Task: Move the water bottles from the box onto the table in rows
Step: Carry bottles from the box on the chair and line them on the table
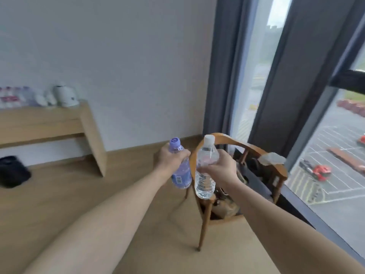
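Both my arms were stretched out ahead, bottles held in the air. My left hand (171,157) gripped the purple-capped bottle (180,169) round its neck, tilted; my right hand (220,168) wrapped the clear white-capped bottle (205,173) at mid-body (nearly upright), just beside it, in front of the wooden chair (256,153). More bottles (13,96) stood on the table (45,115) far left.

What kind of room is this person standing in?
Probably a hotel or guest room. A wall-mounted wooden table carries a white kettle and rows of bottles, a wooden chair stands by a tall curtained window, and a car park lies below.
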Motion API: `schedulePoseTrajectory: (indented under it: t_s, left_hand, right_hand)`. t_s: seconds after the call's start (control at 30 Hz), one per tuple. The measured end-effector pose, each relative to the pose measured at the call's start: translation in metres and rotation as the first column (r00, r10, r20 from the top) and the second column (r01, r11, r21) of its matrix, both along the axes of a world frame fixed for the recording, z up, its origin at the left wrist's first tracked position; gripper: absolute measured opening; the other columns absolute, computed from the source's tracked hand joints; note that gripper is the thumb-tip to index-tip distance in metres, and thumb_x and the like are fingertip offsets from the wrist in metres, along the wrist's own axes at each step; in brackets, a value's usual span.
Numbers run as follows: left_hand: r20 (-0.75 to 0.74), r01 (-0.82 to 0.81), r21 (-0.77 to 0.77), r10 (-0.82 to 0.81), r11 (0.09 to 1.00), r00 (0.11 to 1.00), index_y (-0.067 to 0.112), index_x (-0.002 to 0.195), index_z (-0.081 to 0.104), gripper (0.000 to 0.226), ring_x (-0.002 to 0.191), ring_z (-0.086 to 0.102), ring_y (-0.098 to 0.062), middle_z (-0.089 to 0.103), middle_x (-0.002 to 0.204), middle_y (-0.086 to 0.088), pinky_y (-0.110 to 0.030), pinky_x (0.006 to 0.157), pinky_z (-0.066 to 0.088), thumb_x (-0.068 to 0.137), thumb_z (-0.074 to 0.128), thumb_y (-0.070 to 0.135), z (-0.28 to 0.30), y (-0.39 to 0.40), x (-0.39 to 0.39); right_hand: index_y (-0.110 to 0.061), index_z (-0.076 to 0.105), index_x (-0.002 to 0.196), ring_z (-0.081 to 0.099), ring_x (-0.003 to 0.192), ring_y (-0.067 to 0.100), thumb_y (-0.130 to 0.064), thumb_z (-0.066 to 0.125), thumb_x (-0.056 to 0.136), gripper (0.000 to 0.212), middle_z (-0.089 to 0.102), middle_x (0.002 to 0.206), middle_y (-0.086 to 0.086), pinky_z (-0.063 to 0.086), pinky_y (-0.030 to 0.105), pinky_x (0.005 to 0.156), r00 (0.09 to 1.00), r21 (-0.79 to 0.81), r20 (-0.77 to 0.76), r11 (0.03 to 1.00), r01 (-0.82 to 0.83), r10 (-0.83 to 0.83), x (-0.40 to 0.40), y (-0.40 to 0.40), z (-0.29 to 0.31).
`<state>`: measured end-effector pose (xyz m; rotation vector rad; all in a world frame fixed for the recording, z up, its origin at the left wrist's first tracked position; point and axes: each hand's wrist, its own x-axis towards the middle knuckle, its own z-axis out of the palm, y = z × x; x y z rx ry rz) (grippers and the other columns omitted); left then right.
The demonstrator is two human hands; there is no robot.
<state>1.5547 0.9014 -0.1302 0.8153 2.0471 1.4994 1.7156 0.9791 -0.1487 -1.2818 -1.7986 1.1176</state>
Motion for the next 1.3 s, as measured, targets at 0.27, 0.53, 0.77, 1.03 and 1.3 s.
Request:
schedulePoseTrajectory:
  t_s: [0.27, 0.53, 0.77, 1.03, 1.3]
  left_hand:
    - [0.019, -0.349, -0.03, 0.35, 0.937, 0.937, 0.021, 0.079, 0.072, 0.034, 0.075, 0.072, -0.02, 0.075, 0.077, 0.002, -0.033, 0.071, 0.059, 0.054, 0.079, 0.042, 0.003, -0.051, -0.183]
    - [0.037, -0.585, 0.016, 0.585, 0.811, 0.811, 0.025, 0.081, 0.07, 0.023, 0.068, 0.07, -0.01, 0.071, 0.068, 0.014, -0.024, 0.061, 0.051, 0.063, 0.078, 0.036, 0.032, -0.055, -0.325]
    - [0.042, -0.683, -0.017, 0.683, 0.73, 0.729, 0.024, 0.079, 0.07, 0.03, 0.059, 0.066, -0.004, 0.072, 0.07, 0.011, -0.022, 0.06, 0.047, 0.057, 0.078, 0.043, 0.023, -0.084, -0.423]
    - [0.041, -0.734, -0.062, 0.737, 0.676, 0.675, 0.029, 0.078, 0.07, 0.027, 0.067, 0.069, -0.005, 0.072, 0.072, 0.017, -0.026, 0.064, 0.051, 0.057, 0.077, 0.045, -0.01, -0.129, -0.575]
    - [0.041, -0.728, -0.056, 0.73, 0.684, 0.683, 0.025, 0.081, 0.072, 0.028, 0.075, 0.071, -0.01, 0.073, 0.081, 0.011, -0.024, 0.065, 0.052, 0.06, 0.078, 0.043, 0.004, -0.192, -0.768]
  right_hand:
    - [-0.028, 0.06, 0.1, 0.066, 0.083, 0.011, -0.032, 0.087, 0.043, 0.063, 0.067, 0.095, -0.008, 0.056, 0.03, 0.068, 0.929, -0.024, -0.062, 0.93, -0.368, 0.366, -0.212, 0.018, 0.004]
    - [-0.025, 0.059, 0.108, 0.067, 0.086, 0.014, -0.028, 0.092, 0.045, 0.071, 0.068, 0.095, -0.008, 0.057, 0.035, 0.074, 0.798, 0.01, -0.037, 0.799, -0.601, 0.601, -0.394, 0.045, 0.026]
    - [-0.023, 0.061, 0.104, 0.066, 0.086, 0.014, -0.026, 0.092, 0.047, 0.065, 0.067, 0.093, -0.009, 0.058, 0.037, 0.077, 0.696, -0.005, 0.006, 0.696, -0.718, 0.718, -0.528, 0.028, 0.025]
    - [-0.027, 0.059, 0.11, 0.067, 0.087, 0.015, -0.03, 0.092, 0.044, 0.073, 0.067, 0.095, -0.01, 0.058, 0.038, 0.076, 0.623, -0.033, 0.029, 0.623, -0.781, 0.782, -0.694, -0.019, -0.004]
    - [-0.024, 0.057, 0.107, 0.061, 0.082, 0.011, -0.027, 0.094, 0.047, 0.07, 0.064, 0.09, -0.011, 0.049, 0.027, 0.063, 0.653, -0.034, 0.058, 0.655, -0.755, 0.755, -0.88, -0.077, 0.01]
